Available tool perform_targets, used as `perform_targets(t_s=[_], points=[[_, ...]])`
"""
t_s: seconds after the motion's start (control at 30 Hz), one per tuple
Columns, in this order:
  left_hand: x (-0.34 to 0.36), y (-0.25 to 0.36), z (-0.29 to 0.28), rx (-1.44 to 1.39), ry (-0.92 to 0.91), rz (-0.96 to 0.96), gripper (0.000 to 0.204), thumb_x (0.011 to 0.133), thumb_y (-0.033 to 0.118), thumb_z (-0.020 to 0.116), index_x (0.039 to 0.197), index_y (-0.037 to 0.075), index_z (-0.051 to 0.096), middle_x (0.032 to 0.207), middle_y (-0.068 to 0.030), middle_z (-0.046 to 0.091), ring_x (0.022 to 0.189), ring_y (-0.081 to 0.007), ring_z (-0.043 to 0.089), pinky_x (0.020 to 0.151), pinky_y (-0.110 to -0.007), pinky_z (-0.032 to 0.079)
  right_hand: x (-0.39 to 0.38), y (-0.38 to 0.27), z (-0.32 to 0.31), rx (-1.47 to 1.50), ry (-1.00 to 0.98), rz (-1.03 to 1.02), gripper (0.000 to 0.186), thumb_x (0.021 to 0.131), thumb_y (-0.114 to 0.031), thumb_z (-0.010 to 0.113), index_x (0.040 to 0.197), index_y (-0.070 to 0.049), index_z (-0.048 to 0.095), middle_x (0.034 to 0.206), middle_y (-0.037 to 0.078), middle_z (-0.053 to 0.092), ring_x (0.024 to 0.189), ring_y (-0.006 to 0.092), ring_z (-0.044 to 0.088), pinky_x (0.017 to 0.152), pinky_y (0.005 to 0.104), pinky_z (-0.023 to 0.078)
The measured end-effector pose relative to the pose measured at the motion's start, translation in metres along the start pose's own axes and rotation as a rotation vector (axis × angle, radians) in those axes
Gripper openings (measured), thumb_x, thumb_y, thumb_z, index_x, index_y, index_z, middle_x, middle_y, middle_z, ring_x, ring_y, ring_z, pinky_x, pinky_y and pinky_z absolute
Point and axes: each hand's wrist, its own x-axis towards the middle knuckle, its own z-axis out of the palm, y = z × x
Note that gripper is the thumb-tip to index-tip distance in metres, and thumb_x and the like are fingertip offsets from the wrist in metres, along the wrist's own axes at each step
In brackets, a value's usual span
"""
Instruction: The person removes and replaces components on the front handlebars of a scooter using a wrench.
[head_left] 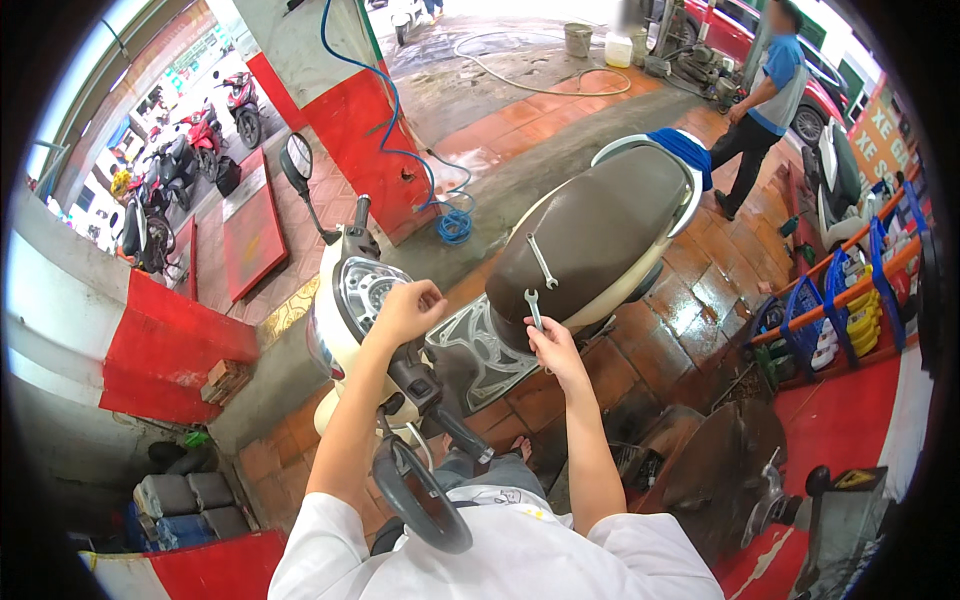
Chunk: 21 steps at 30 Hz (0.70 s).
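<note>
A cream scooter stands before me, with its instrument cluster (pixel 372 290) beneath my left hand (pixel 408 310). That hand hangs over the dash with its fingers curled in, and nothing shows between them. My right hand (pixel 557 355) grips an open-end wrench (pixel 535 308) near the front of the brown seat (pixel 605 215), the jaw pointing up and away from me. A second wrench (pixel 542 260) lies on the seat just beyond. A clear patterned floor mat (pixel 480 345) covers the footboard between the hands.
Mirrors (pixel 297 160) rise from the handlebar (pixel 460 435). A blue air hose (pixel 455 225) coils by the red-and-white pillar (pixel 370 140). A person (pixel 770 100) walks at the far right. Tool racks with blue bins (pixel 800 310) stand at right, and a red ramp (pixel 253 235) lies at left.
</note>
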Motion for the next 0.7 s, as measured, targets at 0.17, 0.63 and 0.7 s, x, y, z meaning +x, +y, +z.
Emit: perform_targets(t_s=[0.17,0.63,0.7], points=[[0.007,-0.004,0.010,0.060,0.033,-0.054,0.016,0.078,0.016,0.072,0.081,0.001,0.069,0.066,-0.0119,0.068,0.060,-0.0229,0.067,0.060,-0.032,0.052,-0.002,0.013,-0.008,0.051,0.003,0.076,0.026,0.096,-0.017,0.060,0.119,-0.004,0.060,0.070,-0.005,0.053,0.051,0.0024,0.040,0.043,0.0209,0.029],[0.009,-0.009,0.006,0.023,0.073,-0.092,0.018,0.080,0.018,0.072,0.083,0.001,0.069,0.068,-0.0107,0.067,0.063,-0.0221,0.065,0.062,-0.032,0.051,0.015,-0.004,0.008,0.178,-0.116,0.095,0.031,0.098,-0.013,0.056,0.129,-0.006,0.058,0.074,0.000,0.057,0.050,0.0014,0.035,0.045,0.0194,0.027],[0.006,-0.013,0.007,0.029,0.077,-0.098,0.018,0.080,0.019,0.072,0.084,0.002,0.069,0.068,-0.0108,0.067,0.063,-0.0224,0.065,0.062,-0.032,0.051,0.011,-0.004,0.016,0.162,-0.155,0.102,0.033,0.098,-0.013,0.056,0.130,-0.006,0.057,0.076,0.000,0.059,0.050,0.0017,0.035,0.046,0.0198,0.028]])
